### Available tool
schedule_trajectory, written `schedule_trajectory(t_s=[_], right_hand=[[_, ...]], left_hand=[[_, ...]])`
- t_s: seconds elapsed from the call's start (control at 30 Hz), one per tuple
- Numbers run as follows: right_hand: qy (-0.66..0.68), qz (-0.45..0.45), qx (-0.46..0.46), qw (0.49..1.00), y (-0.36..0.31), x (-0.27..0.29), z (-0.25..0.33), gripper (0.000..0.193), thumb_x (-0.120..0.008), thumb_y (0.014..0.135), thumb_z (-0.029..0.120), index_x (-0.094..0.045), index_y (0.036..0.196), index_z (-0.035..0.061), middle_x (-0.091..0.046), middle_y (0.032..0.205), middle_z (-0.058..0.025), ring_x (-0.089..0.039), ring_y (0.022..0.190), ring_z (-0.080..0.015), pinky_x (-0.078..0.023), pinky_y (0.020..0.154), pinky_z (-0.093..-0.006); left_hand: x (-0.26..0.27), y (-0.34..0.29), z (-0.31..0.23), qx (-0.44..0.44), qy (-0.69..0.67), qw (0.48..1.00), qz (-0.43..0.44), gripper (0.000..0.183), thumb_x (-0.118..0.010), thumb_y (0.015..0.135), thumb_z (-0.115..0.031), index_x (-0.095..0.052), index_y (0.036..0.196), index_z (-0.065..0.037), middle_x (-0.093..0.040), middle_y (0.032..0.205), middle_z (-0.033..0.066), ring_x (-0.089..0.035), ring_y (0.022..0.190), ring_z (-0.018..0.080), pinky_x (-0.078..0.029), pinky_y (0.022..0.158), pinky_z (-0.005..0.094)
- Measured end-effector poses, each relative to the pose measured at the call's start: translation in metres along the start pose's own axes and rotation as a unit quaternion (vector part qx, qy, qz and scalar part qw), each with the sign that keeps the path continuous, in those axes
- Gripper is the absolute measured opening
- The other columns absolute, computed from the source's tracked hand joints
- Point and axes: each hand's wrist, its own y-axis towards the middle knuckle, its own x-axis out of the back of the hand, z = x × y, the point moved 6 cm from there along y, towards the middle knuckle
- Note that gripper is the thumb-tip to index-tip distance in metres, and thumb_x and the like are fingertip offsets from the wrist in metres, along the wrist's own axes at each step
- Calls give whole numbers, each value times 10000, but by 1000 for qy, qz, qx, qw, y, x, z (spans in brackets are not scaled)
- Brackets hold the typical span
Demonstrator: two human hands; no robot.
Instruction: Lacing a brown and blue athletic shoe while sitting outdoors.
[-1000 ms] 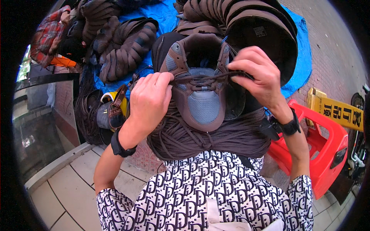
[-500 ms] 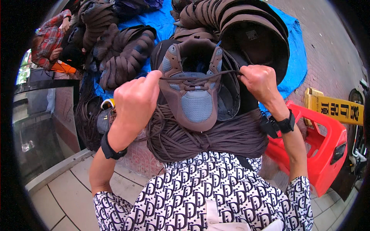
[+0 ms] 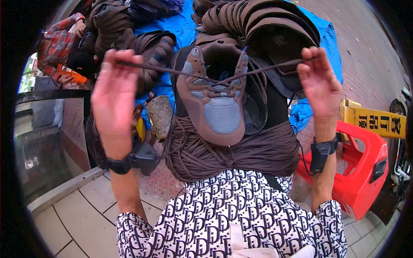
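Observation:
A brown and blue-grey shoe upper (image 3: 221, 115) lies in front of me, toe toward me and opening away. Its dark shoelace (image 3: 266, 69) crosses over the tongue, and both ends run outward, pulled taut. My left hand (image 3: 112, 92), slightly blurred, has its fingers curled on the left end. At the right, my right hand (image 3: 320, 88) has its fingers bent round the other end. Both palms are turned inward, well out to the sides of the upper. Beneath the toe, a thick bundle of brown laces (image 3: 232, 157) lies across my lap.
Stacked brown shoe uppers (image 3: 262, 19) stand beyond, on a blue tarp (image 3: 330, 56). A red plastic stool (image 3: 361, 150) and a yellow sign (image 3: 374, 120) are at the right. Far left, a person in a plaid shirt (image 3: 60, 41) sits by more uppers. A patterned pouch (image 3: 159, 115) lies left of the laces.
Both hands have moved outward and up, away from the upper, and turned at the wrists. The lace ends are drawn longer and now rise from a crossing at the tongue.

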Motion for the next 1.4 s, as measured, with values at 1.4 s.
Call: schedule_trajectory(t_s=[1.4], right_hand=[[-330, -249, 22, 910, -32, 97, 143, 199, -518, 853, 101, -529, 1038, 30, -553, 801, -31, -400, 538, -32, -264, 410, -139]], left_hand=[[246, -1, -179, -75, 224, 944, -229, 188, -514, 849, -39, -511, 1006, 64, -563, 828, 104, -531, 704, 149, -446, 633, 229]])
